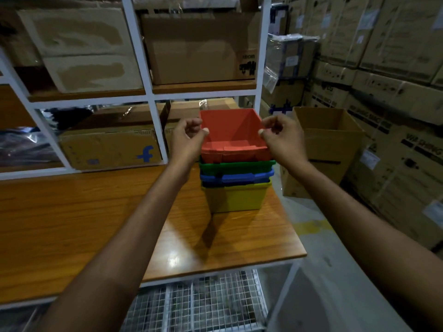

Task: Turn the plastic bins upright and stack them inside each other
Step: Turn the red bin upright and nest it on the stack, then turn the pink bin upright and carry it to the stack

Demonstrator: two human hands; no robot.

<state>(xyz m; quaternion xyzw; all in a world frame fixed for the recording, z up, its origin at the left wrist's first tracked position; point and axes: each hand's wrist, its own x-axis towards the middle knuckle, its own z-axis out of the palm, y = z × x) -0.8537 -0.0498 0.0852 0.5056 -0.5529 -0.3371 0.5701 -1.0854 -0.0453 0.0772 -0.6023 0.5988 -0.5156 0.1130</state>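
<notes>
Four plastic bins stand upright and nested on the wooden table (72, 212). The yellow bin (236, 200) is at the bottom, the blue bin (239, 177) sits in it, and the green bin (237, 165) is above that. The red bin (230, 130) is on top with its open side up and rides high in the green one. My left hand (188, 137) is at the red bin's left rim, thumb tip over the edge and fingers curled outside. My right hand (280, 137) holds the right rim the same way.
The stack stands near the table's right end, close to its edge. A white shelf frame (153, 130) with cardboard boxes rises behind the table. An open cardboard box (328, 144) stands on the floor to the right, with stacked cartons beyond. A wire mesh shelf (203, 303) lies below the tabletop.
</notes>
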